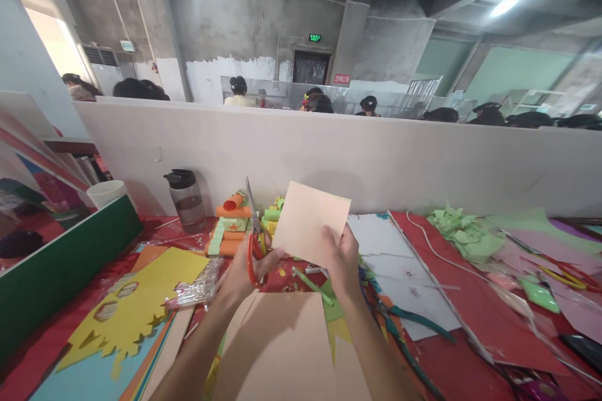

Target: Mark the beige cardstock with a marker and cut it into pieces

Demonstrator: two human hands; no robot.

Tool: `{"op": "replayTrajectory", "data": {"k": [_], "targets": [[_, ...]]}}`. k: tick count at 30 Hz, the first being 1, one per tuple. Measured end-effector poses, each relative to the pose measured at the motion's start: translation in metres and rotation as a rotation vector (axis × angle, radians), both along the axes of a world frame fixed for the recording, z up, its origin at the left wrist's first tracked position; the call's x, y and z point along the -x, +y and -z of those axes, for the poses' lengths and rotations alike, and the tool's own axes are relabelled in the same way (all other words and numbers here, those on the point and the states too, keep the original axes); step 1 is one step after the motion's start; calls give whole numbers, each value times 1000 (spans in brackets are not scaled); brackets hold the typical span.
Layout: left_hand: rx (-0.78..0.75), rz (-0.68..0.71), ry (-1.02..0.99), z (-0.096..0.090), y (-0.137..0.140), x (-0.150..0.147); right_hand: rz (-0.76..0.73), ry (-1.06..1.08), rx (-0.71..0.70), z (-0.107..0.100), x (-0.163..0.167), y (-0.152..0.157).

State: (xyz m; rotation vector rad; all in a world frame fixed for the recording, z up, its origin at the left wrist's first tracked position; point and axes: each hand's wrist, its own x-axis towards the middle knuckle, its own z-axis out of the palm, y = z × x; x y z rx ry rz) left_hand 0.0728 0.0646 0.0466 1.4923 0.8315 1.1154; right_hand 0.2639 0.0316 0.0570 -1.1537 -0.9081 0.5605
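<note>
My right hand (342, 257) grips a squarish piece of peach paper (310, 219) by its lower right side, thumb on the front face. In my left hand (249, 269) is a pair of scissors (254, 225) with red handles, the blades pointing up. My left thumb reaches to the paper's lower left corner; whether it presses on it I cannot tell. Below my hands a larger sheet of peach paper (286, 344) lies on the table. Behind them, rolled orange and green paper pieces (230, 238) stand stacked.
Yellow cut paper (141, 288) lies at left beside a green divider (70, 269). A water bottle (184, 200) stands near the white partition (329, 150). At right are teal-handled pliers (416, 319), a white cable (451, 260) and crumpled green paper (463, 229). People sit beyond the partition.
</note>
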Motion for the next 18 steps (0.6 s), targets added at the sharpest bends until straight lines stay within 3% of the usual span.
{"op": "replayTrajectory", "data": {"k": [7,11,18], "targets": [[-9,-72,-96,-4,1,0,-59,-9,4,0,-1,-2],[4,-39,-150,-2,4,0,-91,27,12,1,-1,-1],[31,2,13,-12,2,6,-120,184,75,-1,-8,0]]}}
